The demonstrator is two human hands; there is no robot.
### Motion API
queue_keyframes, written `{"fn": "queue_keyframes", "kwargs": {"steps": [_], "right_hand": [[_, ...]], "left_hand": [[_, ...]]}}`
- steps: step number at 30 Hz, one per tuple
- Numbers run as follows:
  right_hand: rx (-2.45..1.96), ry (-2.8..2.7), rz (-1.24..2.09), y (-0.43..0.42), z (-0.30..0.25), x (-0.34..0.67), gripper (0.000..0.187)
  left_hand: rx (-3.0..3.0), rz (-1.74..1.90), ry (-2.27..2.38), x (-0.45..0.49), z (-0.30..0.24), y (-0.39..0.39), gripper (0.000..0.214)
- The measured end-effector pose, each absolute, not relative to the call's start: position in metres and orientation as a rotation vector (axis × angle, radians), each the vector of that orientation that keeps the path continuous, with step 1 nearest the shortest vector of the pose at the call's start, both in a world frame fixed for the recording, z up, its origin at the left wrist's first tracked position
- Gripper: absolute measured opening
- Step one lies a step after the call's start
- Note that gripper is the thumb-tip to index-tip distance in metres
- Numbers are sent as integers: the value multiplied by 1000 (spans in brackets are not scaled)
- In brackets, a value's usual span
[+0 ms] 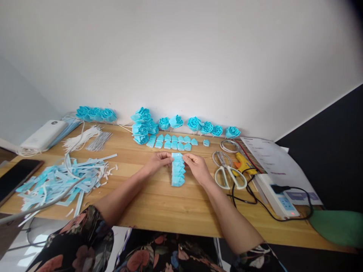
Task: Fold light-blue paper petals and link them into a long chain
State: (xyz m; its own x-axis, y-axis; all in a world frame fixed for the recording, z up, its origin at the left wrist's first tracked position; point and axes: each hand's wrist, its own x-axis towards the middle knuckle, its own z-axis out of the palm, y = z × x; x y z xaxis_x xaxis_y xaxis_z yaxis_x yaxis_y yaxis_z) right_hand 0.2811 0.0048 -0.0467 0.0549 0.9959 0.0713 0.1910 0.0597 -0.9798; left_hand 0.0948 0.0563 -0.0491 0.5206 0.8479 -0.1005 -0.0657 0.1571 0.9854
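A light blue strip of overlapping folded petals (178,174) hangs over the middle of the table, its right edge zigzagged. My left hand (159,162) is closed, pinching the strip's upper left edge between thumb and fingers. On the upper right edge, my right hand (197,167) pinches it the same way. Just beyond the hands lie two rows of folded blue petal pieces (174,144), with one single petal piece (206,142) apart to their right. Finished blue flowers (141,126) stand behind them along the wall.
White-handled scissors (226,172), a yellow glue gun (243,164), wire coils (229,146) and a power strip (279,198) with a black cord lie right. Blue and white scraps (61,185), white and grey wires (99,141), a phone (17,177) and a power bank (44,135) lie left.
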Motion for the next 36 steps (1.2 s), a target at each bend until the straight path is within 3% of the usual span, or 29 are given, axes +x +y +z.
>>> {"fn": "queue_keyframes", "kwargs": {"steps": [5, 11, 36], "right_hand": [[-1236, -1148, 1238, 5, -46, 283, 42], [-1168, -1257, 1330, 0, -38, 279, 38], [-1225, -1164, 1160, 3, -42, 279, 35]], "left_hand": [[1192, 839, 803, 93, -44, 55, 32], [1157, 903, 787, 93, -44, 56, 30], [1262, 765, 799, 98, -43, 51, 34]]}}
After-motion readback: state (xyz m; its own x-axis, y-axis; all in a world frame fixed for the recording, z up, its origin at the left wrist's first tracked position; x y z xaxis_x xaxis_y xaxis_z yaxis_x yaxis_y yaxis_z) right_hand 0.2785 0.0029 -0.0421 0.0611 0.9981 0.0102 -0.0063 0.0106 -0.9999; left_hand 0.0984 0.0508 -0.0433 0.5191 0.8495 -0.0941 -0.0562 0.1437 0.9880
